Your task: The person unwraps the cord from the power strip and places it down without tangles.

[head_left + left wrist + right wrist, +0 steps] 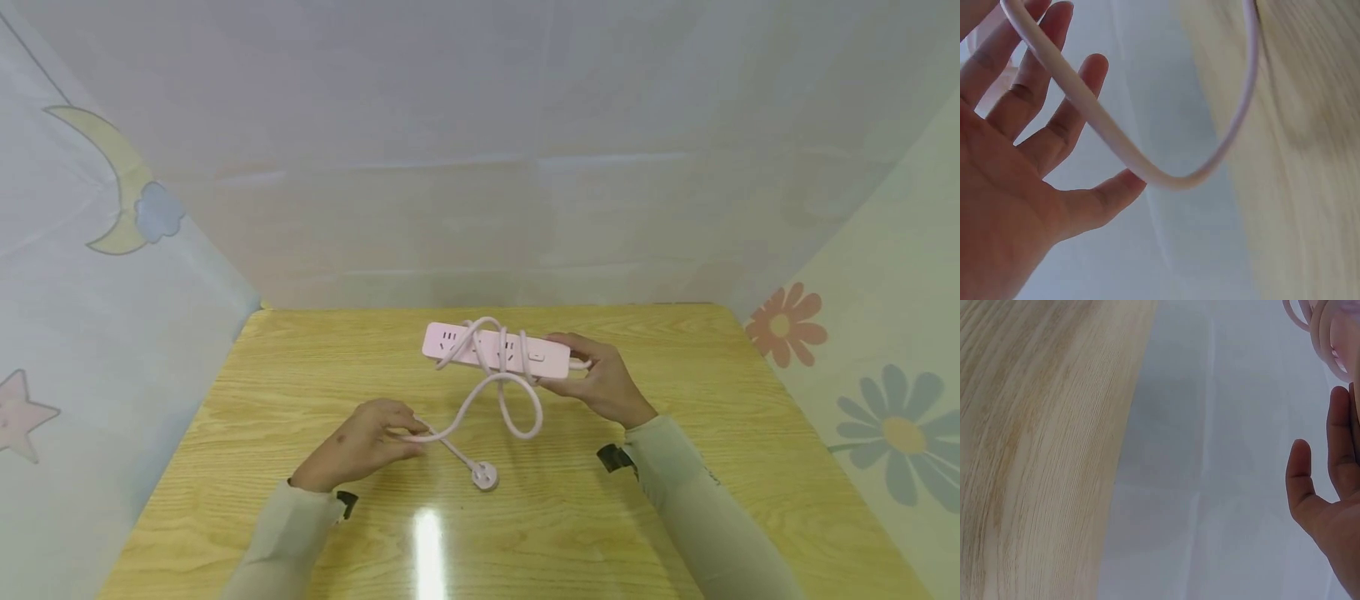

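A pink power strip [553, 358], loosely wound with its own pale pink cord [467, 402], is held up over the table, slightly tilted. My right hand [603, 385] grips its right end, fingers along the upper edge and thumb below. In the right wrist view, wound loops of the cord [1321, 331] show at the top right, above the fingers. My left hand [367, 442] is lower and to the left, with a stretch of cord running across it. The left wrist view has its fingers spread and the cord [1110, 134] crossing them to the thumb tip. Near that hand, the round plug [484, 476] faces up.
The wooden table [300, 358] extends under both hands to a back edge near a pale hanging sheet [480, 225]. Printed cloth walls [67, 317] flank it on the left and right. A dark strap piece [617, 457] shows at the right wrist.
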Demonstrator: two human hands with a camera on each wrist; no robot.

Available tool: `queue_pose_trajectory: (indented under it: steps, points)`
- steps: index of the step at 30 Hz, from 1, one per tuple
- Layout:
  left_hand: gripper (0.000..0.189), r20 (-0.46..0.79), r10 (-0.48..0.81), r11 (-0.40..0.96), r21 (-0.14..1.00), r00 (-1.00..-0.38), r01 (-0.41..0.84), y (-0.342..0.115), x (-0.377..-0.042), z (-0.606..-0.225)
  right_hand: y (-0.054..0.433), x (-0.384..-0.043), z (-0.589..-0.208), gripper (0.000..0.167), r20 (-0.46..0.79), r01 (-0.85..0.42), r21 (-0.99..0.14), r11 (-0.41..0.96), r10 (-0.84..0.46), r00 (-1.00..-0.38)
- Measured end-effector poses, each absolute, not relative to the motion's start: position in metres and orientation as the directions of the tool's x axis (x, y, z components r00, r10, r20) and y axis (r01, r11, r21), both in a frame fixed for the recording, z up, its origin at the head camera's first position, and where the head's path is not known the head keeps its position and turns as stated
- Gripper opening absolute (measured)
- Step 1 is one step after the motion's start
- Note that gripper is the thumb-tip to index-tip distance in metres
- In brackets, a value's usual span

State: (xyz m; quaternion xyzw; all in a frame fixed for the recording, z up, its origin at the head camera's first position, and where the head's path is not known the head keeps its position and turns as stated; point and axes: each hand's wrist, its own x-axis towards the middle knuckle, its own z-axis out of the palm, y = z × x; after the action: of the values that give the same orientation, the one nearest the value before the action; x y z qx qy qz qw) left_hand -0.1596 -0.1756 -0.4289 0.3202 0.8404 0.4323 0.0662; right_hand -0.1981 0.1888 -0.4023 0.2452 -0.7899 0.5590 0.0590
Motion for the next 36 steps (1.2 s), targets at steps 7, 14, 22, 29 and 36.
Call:
queue_pose_trajectory:
  steps: [7,14,22,29,36]
  points:
    - [0.032,0.376,0.532,0.529,0.552,-0.759,0.644,-0.162,-0.149,-0.412,0.189,-0.198,-0.402,0.054,0.369,-0.458,-0.851,0.258,-0.328,-0.87]
    - [0.032,0.582,0.581,0.393,0.412,-0.569,0.822,-0.147,-0.141,-0.397,0.189,-0.199,-0.403,0.054,0.39,-0.483,-0.835,0.264,-0.334,-0.858]
    - [0.043,0.658,0.619,0.254,0.349,-0.429,0.902,-0.117,-0.13,-0.388,0.188,-0.198,-0.404,0.052,0.409,-0.5,-0.827,0.257,-0.336,-0.848]
    - [0.046,0.627,0.673,0.218,0.34,-0.393,0.915,-0.097,-0.123,-0.389,0.188,-0.198,-0.403,0.051,0.408,-0.497,-0.832,0.248,-0.336,-0.849]
    - [0.04,0.593,0.701,0.197,0.374,-0.397,0.906,-0.085,-0.121,-0.397,0.188,-0.197,-0.402,0.052,0.419,-0.504,-0.829,0.244,-0.327,-0.847]
